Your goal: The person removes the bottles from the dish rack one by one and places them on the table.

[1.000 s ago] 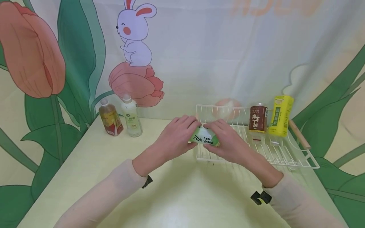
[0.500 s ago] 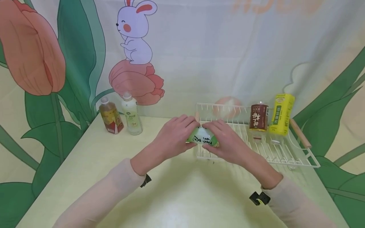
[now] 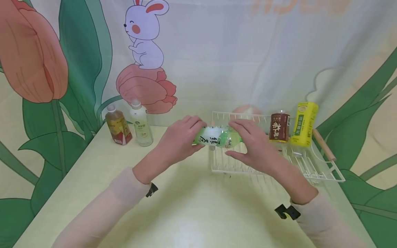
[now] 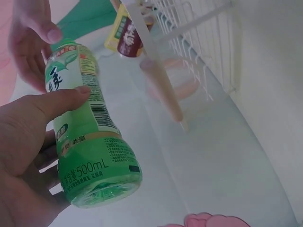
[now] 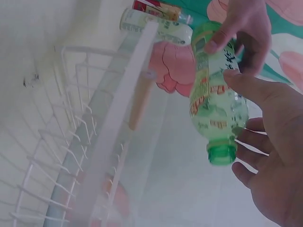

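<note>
A green-labelled plastic drink bottle with a green cap is held in the air, lying sideways, in front of the wire rack. My left hand grips its base half, thumb across the label in the left wrist view. My right hand is at the neck end with its fingers loosely spread. Its thumb stands apart from the bottle in the head view. In the right wrist view, its fingers lie beside the shoulder and cap; whether they touch is hard to tell.
A white wire rack with wooden handles stands on the pale table. On its right side are a dark red bottle and a yellow bottle. A red-labelled bottle and a pale green bottle stand at the back left.
Both hands have risen slightly and drawn apart. My right hand has loosened and shifted right, so more of the bottle's label and shoulder shows. The bottle has moved up a little.
</note>
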Available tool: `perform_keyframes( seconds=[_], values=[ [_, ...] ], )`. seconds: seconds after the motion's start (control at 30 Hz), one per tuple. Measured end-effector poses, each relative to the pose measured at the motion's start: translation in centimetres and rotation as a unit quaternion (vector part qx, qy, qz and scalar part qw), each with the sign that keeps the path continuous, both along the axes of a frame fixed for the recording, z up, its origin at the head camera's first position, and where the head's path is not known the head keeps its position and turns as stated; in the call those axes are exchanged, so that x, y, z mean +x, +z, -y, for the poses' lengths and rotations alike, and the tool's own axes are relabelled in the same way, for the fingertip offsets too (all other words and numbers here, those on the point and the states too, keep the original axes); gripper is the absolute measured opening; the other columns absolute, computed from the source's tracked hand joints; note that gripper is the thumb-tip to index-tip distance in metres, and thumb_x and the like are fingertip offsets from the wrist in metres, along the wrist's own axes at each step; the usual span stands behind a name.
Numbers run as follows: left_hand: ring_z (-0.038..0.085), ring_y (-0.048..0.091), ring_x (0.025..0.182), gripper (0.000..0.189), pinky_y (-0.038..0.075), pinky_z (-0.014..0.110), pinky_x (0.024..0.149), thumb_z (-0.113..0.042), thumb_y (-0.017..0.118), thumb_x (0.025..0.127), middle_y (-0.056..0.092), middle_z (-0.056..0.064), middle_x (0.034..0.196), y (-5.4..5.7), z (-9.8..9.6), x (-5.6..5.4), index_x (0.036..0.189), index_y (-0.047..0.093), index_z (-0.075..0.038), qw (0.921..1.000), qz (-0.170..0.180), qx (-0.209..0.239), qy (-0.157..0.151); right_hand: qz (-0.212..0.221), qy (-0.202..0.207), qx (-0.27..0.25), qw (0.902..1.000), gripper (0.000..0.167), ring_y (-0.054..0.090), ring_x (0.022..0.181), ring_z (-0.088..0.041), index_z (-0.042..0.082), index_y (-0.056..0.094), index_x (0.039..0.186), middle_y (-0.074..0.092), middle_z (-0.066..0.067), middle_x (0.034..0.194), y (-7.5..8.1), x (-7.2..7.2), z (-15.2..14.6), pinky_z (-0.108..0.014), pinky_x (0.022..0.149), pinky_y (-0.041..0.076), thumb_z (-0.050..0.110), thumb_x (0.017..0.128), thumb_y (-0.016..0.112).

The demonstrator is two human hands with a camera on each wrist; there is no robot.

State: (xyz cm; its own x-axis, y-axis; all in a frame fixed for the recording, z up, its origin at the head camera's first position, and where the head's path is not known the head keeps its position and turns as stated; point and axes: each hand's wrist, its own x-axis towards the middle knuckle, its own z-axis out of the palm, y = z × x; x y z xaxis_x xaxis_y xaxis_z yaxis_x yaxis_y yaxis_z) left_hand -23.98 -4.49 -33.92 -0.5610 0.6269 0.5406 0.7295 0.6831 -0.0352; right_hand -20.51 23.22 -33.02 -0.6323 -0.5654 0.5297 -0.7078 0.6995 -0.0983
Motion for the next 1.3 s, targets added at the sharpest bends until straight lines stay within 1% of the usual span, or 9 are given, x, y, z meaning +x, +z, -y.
perform_keyframes(
  seconds=[0.2, 0.4, 0.5, 0.67, 0.77, 0.83, 0.9, 1.1, 1.3],
  values=[
    [0.025, 0.061, 0.111, 0.06, 0.062, 0.036, 0.087, -0.026, 0.092, 0.084, 0.063, 0.007, 0.125, -0.3, 1.6, -1.8, 0.133, 0.064, -0.005, 0.9984, 0.035, 0.033, 0.031, -0.009, -0.037, -0.02, 0.9991, 0.089, 0.048, 0.14, -0.038, 0.0, 0.051, 0.152, 0.052, -0.017, 0.152, 1.3, -0.2, -2.0, -0.059, 0.112, 0.047, 0.025, 0.079, 0.097],
    [0.024, 0.058, 0.104, 0.063, 0.062, 0.036, 0.079, -0.026, 0.091, 0.086, 0.057, 0.008, 0.121, -2.0, 3.6, -4.0, 0.138, 0.062, -0.006, 0.9885, 0.085, 0.107, 0.065, 0.031, -0.1, -0.061, 0.9927, 0.088, 0.045, 0.142, -0.04, 0.004, 0.048, 0.154, 0.05, -0.019, 0.155, 1.7, -0.9, -4.5, -0.063, 0.113, 0.044, 0.024, 0.082, 0.094],
    [0.025, 0.057, 0.106, 0.065, 0.062, 0.038, 0.084, -0.022, 0.09, 0.086, 0.054, 0.01, 0.126, -3.1, 4.6, -5.2, 0.141, 0.06, -0.004, 0.9768, 0.12, 0.162, 0.073, 0.049, -0.118, -0.095, 0.9872, 0.085, 0.049, 0.135, -0.039, 0.004, 0.049, 0.154, 0.052, -0.02, 0.153, 1.3, -1.7, -6.0, -0.062, 0.108, 0.046, 0.023, 0.084, 0.093],
    [0.029, 0.057, 0.117, 0.066, 0.059, 0.046, 0.098, -0.02, 0.087, 0.09, 0.052, 0.011, 0.135, -4.6, 5.8, -6.6, 0.145, 0.055, -0.004, 0.9493, 0.18, 0.244, 0.084, 0.084, -0.152, -0.152, 0.9729, 0.083, 0.058, 0.116, -0.037, 0.006, 0.047, 0.157, 0.052, -0.019, 0.152, 0.0, -3.1, -8.8, -0.055, 0.091, 0.054, 0.027, 0.088, 0.09],
    [0.029, 0.058, 0.119, 0.066, 0.057, 0.049, 0.101, -0.022, 0.086, 0.091, 0.054, 0.01, 0.135, -5.5, 6.5, -7.1, 0.147, 0.053, -0.008, 0.9331, 0.2, 0.285, 0.091, 0.118, -0.182, -0.179, 0.9596, 0.086, 0.055, 0.127, -0.042, 0.007, 0.043, 0.16, 0.049, -0.02, 0.156, -1.0, -3.9, -10.3, -0.061, 0.099, 0.051, 0.033, 0.091, 0.087],
    [0.028, 0.058, 0.121, 0.065, 0.055, 0.05, 0.103, -0.023, 0.086, 0.092, 0.057, 0.009, 0.135, -6.0, 6.9, -7.4, 0.147, 0.053, -0.01, 0.924, 0.203, 0.31, 0.094, 0.137, -0.198, -0.199, 0.95, 0.088, 0.045, 0.141, -0.045, 0.006, 0.041, 0.161, 0.045, -0.021, 0.159, -1.7, -4.4, -11.2, -0.067, 0.11, 0.043, 0.037, 0.092, 0.085],
    [0.027, 0.058, 0.123, 0.063, 0.054, 0.05, 0.103, -0.025, 0.085, 0.092, 0.058, 0.008, 0.134, -6.6, 7.2, -7.8, 0.146, 0.053, -0.012, 0.9157, 0.206, 0.33, 0.101, 0.152, -0.208, -0.224, 0.94, 0.089, 0.04, 0.147, -0.046, 0.006, 0.039, 0.162, 0.043, -0.021, 0.161, -2.3, -4.8, -12.0, -0.068, 0.115, 0.037, 0.039, 0.092, 0.084],
    [0.031, 0.059, 0.126, 0.06, 0.053, 0.053, 0.102, -0.028, 0.082, 0.095, 0.061, 0.013, 0.136, -8.6, 8.0, -8.8, 0.145, 0.053, -0.008, 0.8946, 0.22, 0.366, 0.132, 0.182, -0.241, -0.276, 0.9125, 0.09, 0.036, 0.149, -0.045, 0.004, 0.036, 0.163, 0.04, -0.023, 0.163, -4.2, -5.5, -13.7, -0.067, 0.117, 0.035, 0.047, 0.096, 0.078],
    [0.035, 0.059, 0.129, 0.06, 0.051, 0.054, 0.108, -0.03, 0.08, 0.097, 0.061, 0.018, 0.139, -10.6, 8.9, -9.5, 0.144, 0.052, -0.004, 0.8776, 0.24, 0.386, 0.153, 0.202, -0.272, -0.287, 0.8963, 0.094, 0.037, 0.149, -0.045, 0.005, 0.037, 0.163, 0.041, -0.023, 0.163, -5.8, -6.3, -14.5, -0.066, 0.116, 0.038, 0.052, 0.094, 0.078]
  ],
)
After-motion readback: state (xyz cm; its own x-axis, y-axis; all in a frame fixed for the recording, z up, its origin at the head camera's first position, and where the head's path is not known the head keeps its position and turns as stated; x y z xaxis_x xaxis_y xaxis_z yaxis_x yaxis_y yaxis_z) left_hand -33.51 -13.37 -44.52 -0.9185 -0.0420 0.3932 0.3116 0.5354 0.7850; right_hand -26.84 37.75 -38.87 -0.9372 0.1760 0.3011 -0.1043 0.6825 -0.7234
